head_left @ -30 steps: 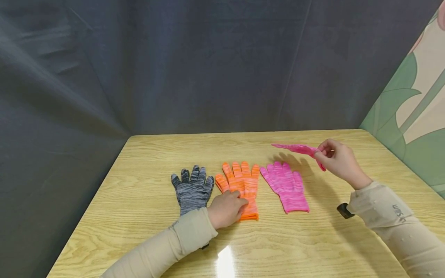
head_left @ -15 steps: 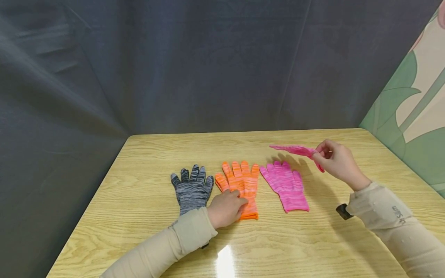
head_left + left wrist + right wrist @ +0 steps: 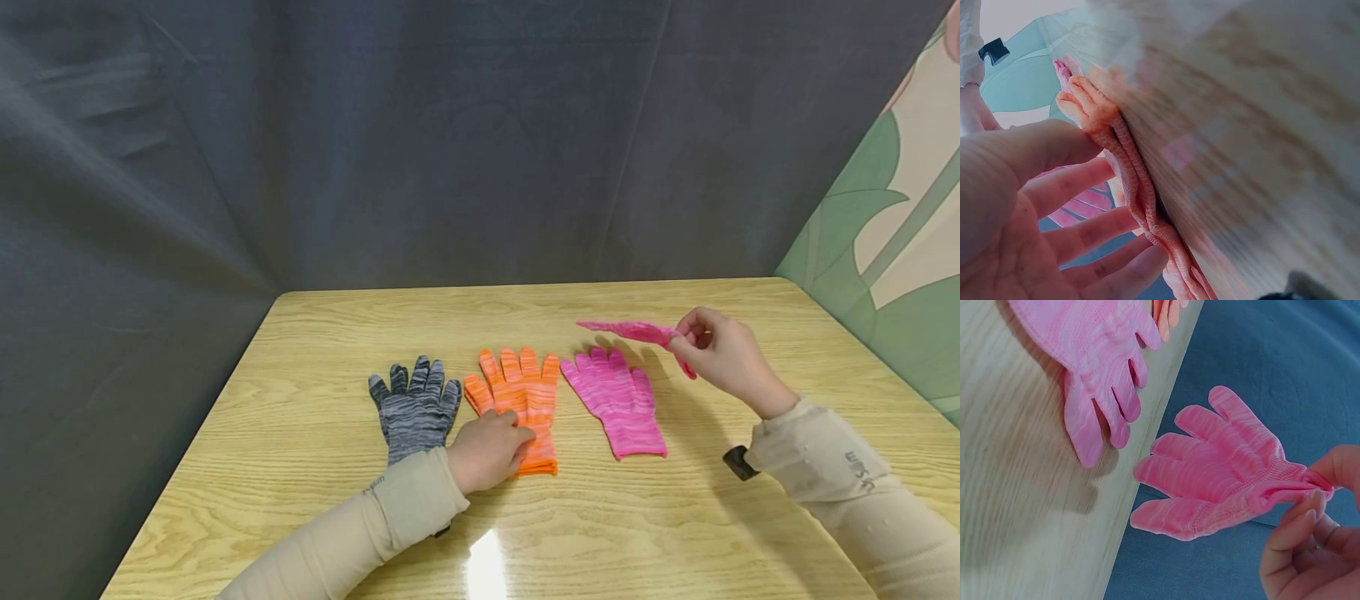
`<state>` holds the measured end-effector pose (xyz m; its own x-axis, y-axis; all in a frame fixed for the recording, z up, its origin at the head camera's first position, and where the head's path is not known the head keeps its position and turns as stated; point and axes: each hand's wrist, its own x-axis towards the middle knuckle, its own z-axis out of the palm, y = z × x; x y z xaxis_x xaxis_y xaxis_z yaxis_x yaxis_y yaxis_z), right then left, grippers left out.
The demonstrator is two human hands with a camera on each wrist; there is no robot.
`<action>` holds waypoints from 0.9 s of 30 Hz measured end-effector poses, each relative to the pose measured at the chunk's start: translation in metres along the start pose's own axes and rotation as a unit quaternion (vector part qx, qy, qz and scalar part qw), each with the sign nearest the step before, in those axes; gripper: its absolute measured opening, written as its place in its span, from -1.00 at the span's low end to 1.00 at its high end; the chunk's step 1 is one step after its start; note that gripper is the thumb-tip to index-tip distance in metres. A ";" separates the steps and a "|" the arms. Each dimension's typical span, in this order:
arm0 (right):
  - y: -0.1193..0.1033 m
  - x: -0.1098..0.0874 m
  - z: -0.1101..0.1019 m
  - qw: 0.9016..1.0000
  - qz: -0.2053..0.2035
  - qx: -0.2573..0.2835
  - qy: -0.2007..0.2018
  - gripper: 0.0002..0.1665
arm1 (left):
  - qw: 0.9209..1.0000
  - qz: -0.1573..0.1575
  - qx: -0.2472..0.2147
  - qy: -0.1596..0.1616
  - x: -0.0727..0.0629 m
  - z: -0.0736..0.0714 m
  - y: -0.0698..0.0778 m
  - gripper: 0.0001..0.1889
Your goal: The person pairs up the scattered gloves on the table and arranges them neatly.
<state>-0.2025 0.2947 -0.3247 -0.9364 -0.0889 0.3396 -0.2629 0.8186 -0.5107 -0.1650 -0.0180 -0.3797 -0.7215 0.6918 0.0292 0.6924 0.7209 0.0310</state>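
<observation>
My left hand (image 3: 487, 450) rests its fingertips on the orange glove (image 3: 536, 387), which lies flat with fingers pointing away. In the left wrist view, the loosely extended thumb and fingers touch the top of that orange glove (image 3: 1132, 169). Raised above the table, a pink glove (image 3: 633, 331) hangs out to the left from my right hand (image 3: 727, 358). The right wrist view shows thumb and fingers pinching its cuff, the glove (image 3: 1222, 462) spread palm-wide. A second pink glove (image 3: 618, 404) lies flat right of the orange one.
A grey-black glove (image 3: 418, 417) lies left of the orange one, its cuff partly hidden by my left forearm. All rest on a wood-grain table (image 3: 300, 517). Behind it hangs a dark curtain (image 3: 480, 150); a leaf-patterned wall (image 3: 892, 275) borders the right side.
My right hand has lowered slightly and shifted a little left, carrying the pink glove with it. The left hand and the gloves on the table have stayed put.
</observation>
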 end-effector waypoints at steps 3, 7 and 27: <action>0.000 -0.001 0.001 1.000 -0.005 0.001 -0.002 -0.87 | 1.000 0.001 0.003 0.003 0.000 0.000 0.000 -0.79; -0.001 -0.003 0.002 1.000 -0.004 0.003 -0.006 -0.87 | 1.000 0.001 0.002 0.006 0.000 0.000 0.000 -0.79; -0.007 -0.013 0.009 1.000 -0.020 -0.003 -0.009 -0.86 | 1.000 0.003 0.005 0.006 0.000 0.000 0.000 -0.79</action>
<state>-0.1906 0.2852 -0.3324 -0.9292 -0.1308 0.3456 -0.2983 0.8174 -0.4928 -0.1651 -0.0180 -0.3799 -0.7174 0.6955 0.0410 0.6965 0.7172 0.0209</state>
